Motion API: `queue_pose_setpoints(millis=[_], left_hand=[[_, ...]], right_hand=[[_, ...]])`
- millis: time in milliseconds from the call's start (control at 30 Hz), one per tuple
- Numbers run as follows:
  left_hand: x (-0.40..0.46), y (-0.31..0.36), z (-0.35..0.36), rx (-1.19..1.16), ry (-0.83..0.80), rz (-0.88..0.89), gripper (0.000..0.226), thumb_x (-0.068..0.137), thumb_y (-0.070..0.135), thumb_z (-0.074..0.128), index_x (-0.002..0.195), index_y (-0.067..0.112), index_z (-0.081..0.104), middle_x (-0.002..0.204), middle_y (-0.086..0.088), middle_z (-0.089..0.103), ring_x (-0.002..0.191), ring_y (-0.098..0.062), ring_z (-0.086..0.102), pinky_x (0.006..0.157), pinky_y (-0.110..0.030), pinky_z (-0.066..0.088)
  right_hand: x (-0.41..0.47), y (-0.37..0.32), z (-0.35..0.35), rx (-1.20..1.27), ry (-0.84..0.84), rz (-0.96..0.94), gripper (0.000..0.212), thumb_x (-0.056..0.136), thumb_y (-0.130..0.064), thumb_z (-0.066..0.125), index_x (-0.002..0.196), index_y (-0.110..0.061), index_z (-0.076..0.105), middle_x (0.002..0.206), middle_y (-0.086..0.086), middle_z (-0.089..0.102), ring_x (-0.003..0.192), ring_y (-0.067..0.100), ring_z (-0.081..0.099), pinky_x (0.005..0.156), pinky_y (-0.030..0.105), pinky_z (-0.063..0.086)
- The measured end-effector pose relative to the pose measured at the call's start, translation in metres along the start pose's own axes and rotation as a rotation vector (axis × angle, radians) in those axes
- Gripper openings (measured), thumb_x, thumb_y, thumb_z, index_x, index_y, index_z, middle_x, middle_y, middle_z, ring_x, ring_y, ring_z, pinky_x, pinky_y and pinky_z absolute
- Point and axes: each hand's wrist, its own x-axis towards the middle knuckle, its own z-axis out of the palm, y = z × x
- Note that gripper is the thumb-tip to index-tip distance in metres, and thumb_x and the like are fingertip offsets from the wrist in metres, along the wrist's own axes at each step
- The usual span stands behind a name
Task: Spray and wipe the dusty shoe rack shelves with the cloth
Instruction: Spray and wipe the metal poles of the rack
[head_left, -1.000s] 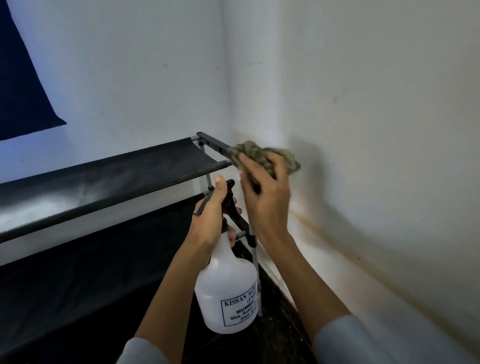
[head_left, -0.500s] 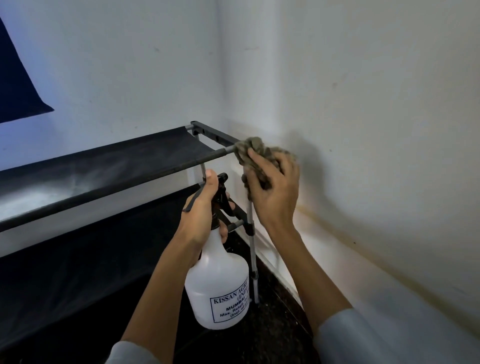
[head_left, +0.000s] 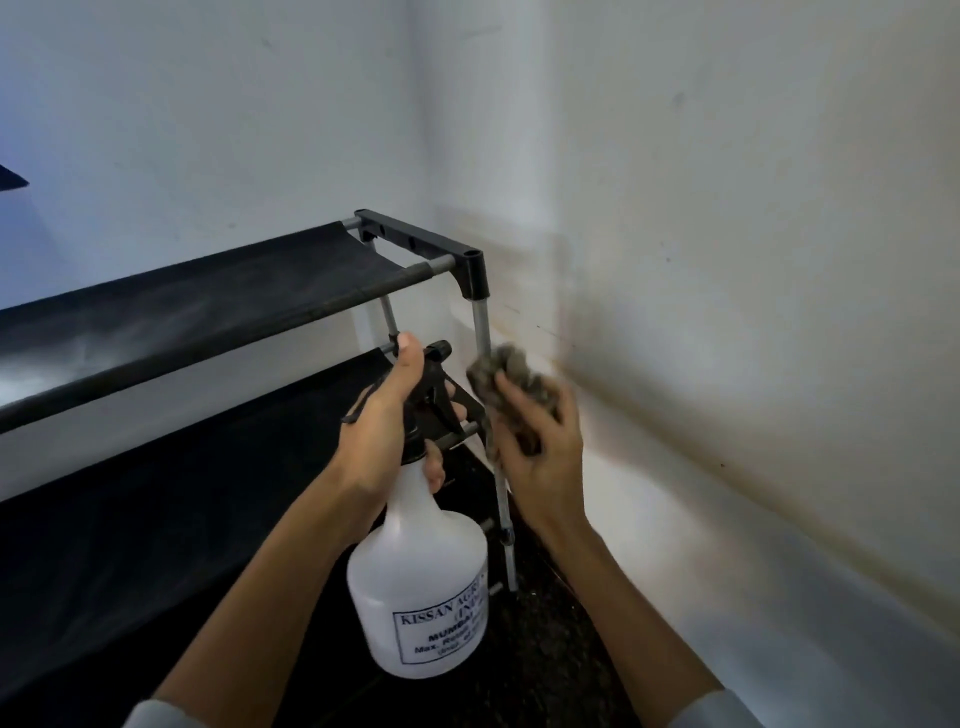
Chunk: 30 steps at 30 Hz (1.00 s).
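Observation:
The shoe rack (head_left: 421, 244) stands in a room corner, with black fabric shelves and grey metal posts. Its top shelf (head_left: 208, 306) shows a pale dusty or wet patch at the left. My left hand (head_left: 387, 415) grips the black trigger head of a white spray bottle (head_left: 418, 587), held upright in front of the lower shelf (head_left: 156, 493). My right hand (head_left: 535, 441) holds a crumpled grey-brown cloth (head_left: 514, 374) against the rack's front right post (head_left: 483, 332), about level with the lower shelf.
White walls meet in the corner just behind and right of the rack. A pale ledge (head_left: 727, 545) runs along the right wall beside the post. The floor (head_left: 545, 649) under the rack is dark and speckled.
My right hand has slid the cloth down from the top corner of the rack along the front right post. The bottle has stayed in my left hand, shifting slightly.

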Motion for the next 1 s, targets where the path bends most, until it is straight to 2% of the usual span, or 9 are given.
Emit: queue_pose_setpoints(millis=[67,167,333,400,600,733,800,867,1000], left_hand=[[0.003,0.000,0.000,0.054,-0.030,0.020,0.066,0.078,0.070,0.035,0.077,0.013,0.067,0.071,-0.006,0.068,0.040,-0.017,0.042,0.049,-0.030,0.040],[0.008,-0.004,-0.003,0.057,-0.015,0.006,0.066,0.078,0.070,0.037,0.083,0.011,0.065,0.076,-0.007,0.068,0.038,-0.017,0.041,0.046,-0.029,0.040],[0.014,-0.015,-0.005,-0.084,0.056,-0.055,0.071,0.075,0.070,0.041,0.095,0.005,0.062,0.081,-0.009,0.070,0.037,-0.016,0.041,0.041,-0.026,0.041],[0.014,-0.017,-0.004,-0.091,0.048,-0.061,0.070,0.074,0.069,0.041,0.095,0.005,0.061,0.081,-0.008,0.071,0.038,-0.016,0.040,0.041,-0.026,0.041],[0.018,-0.017,-0.004,-0.044,0.027,-0.035,0.070,0.081,0.069,0.037,0.094,0.006,0.063,0.079,-0.006,0.070,0.040,-0.018,0.042,0.046,-0.029,0.042],[0.018,-0.015,-0.003,-0.086,0.021,-0.025,0.069,0.079,0.068,0.037,0.088,0.004,0.063,0.077,-0.008,0.068,0.037,-0.018,0.041,0.044,-0.026,0.041],[0.020,-0.018,-0.002,-0.093,0.012,-0.034,0.070,0.077,0.069,0.039,0.087,0.005,0.063,0.079,-0.014,0.067,0.037,-0.018,0.041,0.044,-0.026,0.042],[0.021,-0.025,-0.002,-0.087,0.013,-0.050,0.069,0.075,0.070,0.040,0.087,0.006,0.065,0.083,-0.015,0.069,0.038,-0.019,0.041,0.045,-0.027,0.042],[0.023,-0.040,-0.001,-0.094,0.010,-0.080,0.067,0.073,0.071,0.042,0.085,0.008,0.065,0.085,-0.013,0.069,0.038,-0.017,0.041,0.047,-0.028,0.041]], right_hand=[[0.032,-0.021,0.006,-0.004,0.074,-0.097,0.050,0.086,-0.011,0.066,0.132,-0.026,0.051,0.126,-0.001,0.041,0.115,-0.008,0.041,0.097,0.012,0.042],[0.046,-0.021,0.020,-0.109,-0.020,-0.106,0.058,0.086,-0.014,0.066,0.136,-0.032,0.042,0.134,0.003,0.035,0.116,0.009,0.048,0.095,0.020,0.047],[-0.014,0.026,0.026,-0.074,-0.008,0.269,0.051,0.081,-0.013,0.071,0.118,-0.029,0.040,0.120,0.001,0.049,0.093,-0.011,0.053,0.073,0.001,0.042],[-0.016,0.024,0.025,0.030,0.062,0.385,0.049,0.081,-0.019,0.072,0.116,-0.032,0.040,0.114,-0.002,0.057,0.094,-0.004,0.057,0.070,0.001,0.042],[0.072,-0.039,0.036,0.212,0.246,0.030,0.050,0.081,-0.021,0.074,0.112,-0.034,0.037,0.111,0.004,0.058,0.103,0.017,0.061,0.082,0.020,0.052],[0.054,-0.007,0.040,0.225,0.152,0.052,0.046,0.085,-0.022,0.070,0.113,-0.038,0.037,0.109,0.009,0.059,0.101,0.020,0.061,0.080,0.031,0.054],[0.016,0.023,0.039,0.177,0.094,0.097,0.044,0.084,-0.015,0.071,0.107,-0.035,0.040,0.108,0.009,0.055,0.098,0.010,0.059,0.075,0.020,0.050],[-0.011,0.043,0.041,0.077,0.147,0.112,0.039,0.081,-0.007,0.070,0.101,-0.026,0.042,0.105,0.008,0.046,0.093,-0.007,0.050,0.075,0.006,0.042],[-0.034,0.057,0.049,0.032,0.195,0.142,0.033,0.087,-0.003,0.063,0.111,-0.012,0.043,0.106,0.016,0.045,0.096,-0.012,0.049,0.079,0.003,0.042]])
